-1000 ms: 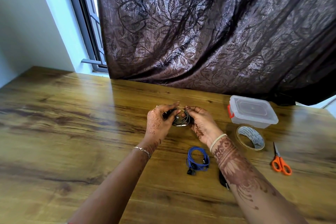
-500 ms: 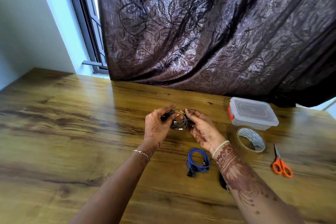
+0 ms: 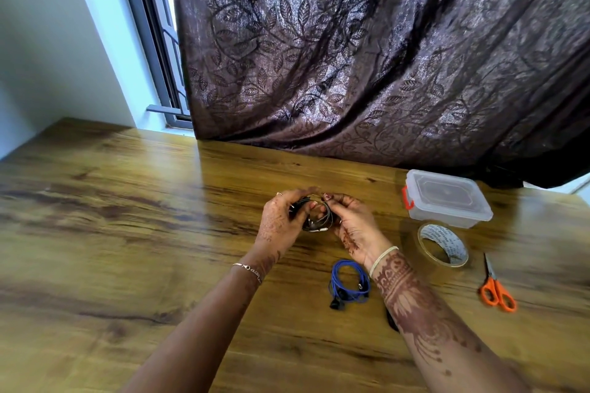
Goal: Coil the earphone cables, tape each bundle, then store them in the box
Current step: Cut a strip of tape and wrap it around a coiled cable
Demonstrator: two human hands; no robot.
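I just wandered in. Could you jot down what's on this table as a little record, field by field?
Left hand: the left hand grips the dark earphone coil
Right hand: the right hand pinches the same coil, held above the table
Blue earphone coil: wound up, lying by the right wrist
Box: lid on, far right
Tape roll: lying flat in front of the box
Scissors: orange handles, right of the tape roll

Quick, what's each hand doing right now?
Left hand: fingers curled round the dark earphone coil.
Right hand: fingers pinching the same coil.
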